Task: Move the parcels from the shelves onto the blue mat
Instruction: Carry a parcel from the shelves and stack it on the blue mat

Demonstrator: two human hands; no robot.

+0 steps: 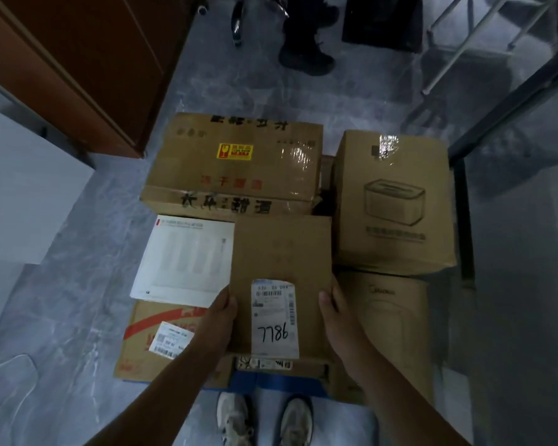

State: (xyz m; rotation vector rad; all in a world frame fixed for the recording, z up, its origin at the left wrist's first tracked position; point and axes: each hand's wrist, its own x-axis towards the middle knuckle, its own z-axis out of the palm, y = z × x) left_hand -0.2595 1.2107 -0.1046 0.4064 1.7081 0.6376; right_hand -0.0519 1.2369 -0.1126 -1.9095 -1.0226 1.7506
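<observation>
Head view, looking down: we hold a brown parcel (281,268) labelled 7786 between both hands, the left hand (221,312) on its left edge and the right hand (334,312) on its right edge. Each thumb lies flat on the top face. The other fingers pass out of sight beyond the edges, so we cannot tell how they are spread. The parcel is over the blue mat (271,383), which shows between our forearms. Just left of the left thumb lie a white box (184,259) and a red-printed carton (155,336). Beyond the thumbs sits a large carton (239,162) with a yellow sticker. Right of the right thumb are a carton with an appliance drawing (393,204) and, nearer us, a plain carton (390,317).
</observation>
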